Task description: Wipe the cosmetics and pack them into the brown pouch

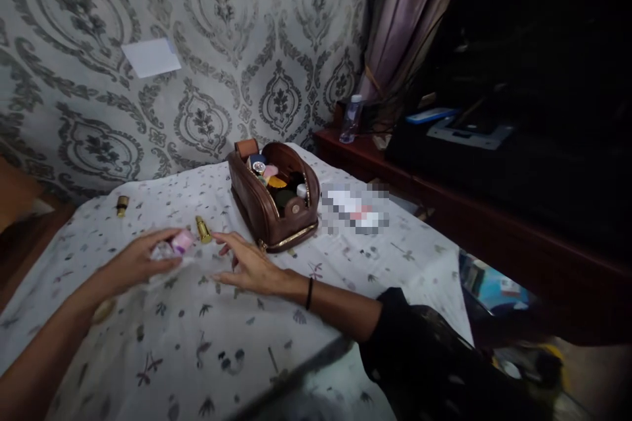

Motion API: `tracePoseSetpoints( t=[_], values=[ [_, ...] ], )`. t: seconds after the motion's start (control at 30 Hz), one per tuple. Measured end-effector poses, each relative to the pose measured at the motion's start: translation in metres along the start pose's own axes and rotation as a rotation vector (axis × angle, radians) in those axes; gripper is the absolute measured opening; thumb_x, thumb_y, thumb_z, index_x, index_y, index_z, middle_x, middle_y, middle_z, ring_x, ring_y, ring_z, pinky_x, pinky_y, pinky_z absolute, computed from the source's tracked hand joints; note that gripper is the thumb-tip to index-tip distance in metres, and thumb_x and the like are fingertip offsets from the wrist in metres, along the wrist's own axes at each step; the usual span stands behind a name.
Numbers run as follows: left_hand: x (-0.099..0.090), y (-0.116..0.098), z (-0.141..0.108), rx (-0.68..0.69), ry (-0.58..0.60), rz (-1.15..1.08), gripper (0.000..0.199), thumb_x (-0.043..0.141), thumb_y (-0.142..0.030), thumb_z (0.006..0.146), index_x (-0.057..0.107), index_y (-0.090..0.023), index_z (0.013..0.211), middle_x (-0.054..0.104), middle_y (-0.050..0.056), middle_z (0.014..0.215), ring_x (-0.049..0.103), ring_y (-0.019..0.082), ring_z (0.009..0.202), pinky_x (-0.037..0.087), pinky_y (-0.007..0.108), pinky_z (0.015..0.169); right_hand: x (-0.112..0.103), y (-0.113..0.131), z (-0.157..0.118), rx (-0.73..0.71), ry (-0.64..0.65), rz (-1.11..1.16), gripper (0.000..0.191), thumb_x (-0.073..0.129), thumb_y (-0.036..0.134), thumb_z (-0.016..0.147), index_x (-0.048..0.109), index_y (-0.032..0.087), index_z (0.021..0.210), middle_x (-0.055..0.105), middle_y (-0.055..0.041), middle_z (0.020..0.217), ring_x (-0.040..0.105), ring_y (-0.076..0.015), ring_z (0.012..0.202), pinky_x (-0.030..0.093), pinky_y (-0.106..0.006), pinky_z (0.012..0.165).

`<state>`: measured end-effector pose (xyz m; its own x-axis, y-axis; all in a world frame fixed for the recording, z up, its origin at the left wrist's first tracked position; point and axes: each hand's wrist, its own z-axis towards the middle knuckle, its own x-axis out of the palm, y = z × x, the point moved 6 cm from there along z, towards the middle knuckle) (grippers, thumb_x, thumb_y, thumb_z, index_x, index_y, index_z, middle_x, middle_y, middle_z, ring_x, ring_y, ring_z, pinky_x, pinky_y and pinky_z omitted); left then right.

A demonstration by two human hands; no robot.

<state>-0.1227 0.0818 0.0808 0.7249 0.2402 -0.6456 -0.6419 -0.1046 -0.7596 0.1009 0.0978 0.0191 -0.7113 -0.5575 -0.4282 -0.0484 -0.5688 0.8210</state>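
Holding a pink item (183, 242) left of centre, the left hand (137, 256) is clamping it between thumb and fingers; a loose pinch could be letting it slip. Near centre, the right hand (253, 268) is hovering, fingers apart, just beside a gold tube (203, 230); a nudge could be sending it rolling. Beyond, an open brown bag (247, 200) is standing crowded, risking spills if bumped.

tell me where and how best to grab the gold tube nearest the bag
Probably pinch the gold tube around its middle, coming from the right with the right grip: its slim, elongated body suits a pinch, and the left grip with the pink item crowds its left side.
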Motion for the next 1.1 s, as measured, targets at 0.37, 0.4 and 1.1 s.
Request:
tracePoseSetpoints(
  t=[0.37,0.4,1.1],
  values=[
    [0.052,0.005,-0.105,0.161,0.153,0.257,0.039,0.057,-0.05,0.087,0.059,-0.02,0.112,0.066,0.008,0.111,0.062,0.027,0.104,0.047,0.033,0.089,0.036,0.001,-0.022,-0.052,0.222,-0.079,0.032,0.072,0.016,0.081,0.067,0.013,0.112,0.068,-0.0049,0.095,0.062,-0.0151,0.083,0.048,-0.025,0.078],
    [0.048,0.008,-0.107,0.167,0.07,0.347,0.038,0.052,-0.049,0.091,0.058,-0.019,0.114,0.065,0.009,0.111,0.061,0.027,0.105,0.047,0.034,0.089,0.035,-0.001,-0.021,-0.03,0.202,-0.077,0.029,0.073,0.017,0.08,0.068,0.013,0.109,0.067,-0.0035,0.091,0.06,-0.0139,0.079,0.047,-0.024,0.075],
    [0.081,-0.007,-0.142,0.63,-0.177,0.868,0.023,0.042,-0.021,0.101,0.064,-0.015,0.097,0.063,0.01,0.095,0.056,0.025,0.091,0.051,0.038,0.083,0.033,-0.005,-0.024,0.045,0.133,-0.035,0.067,0.081,0.022,0.07,0.043,0.021,0.125,0.062,0.0035,0.085,0.057,-0.0133,0.074,0.043,-0.024,0.068]
  ],
)
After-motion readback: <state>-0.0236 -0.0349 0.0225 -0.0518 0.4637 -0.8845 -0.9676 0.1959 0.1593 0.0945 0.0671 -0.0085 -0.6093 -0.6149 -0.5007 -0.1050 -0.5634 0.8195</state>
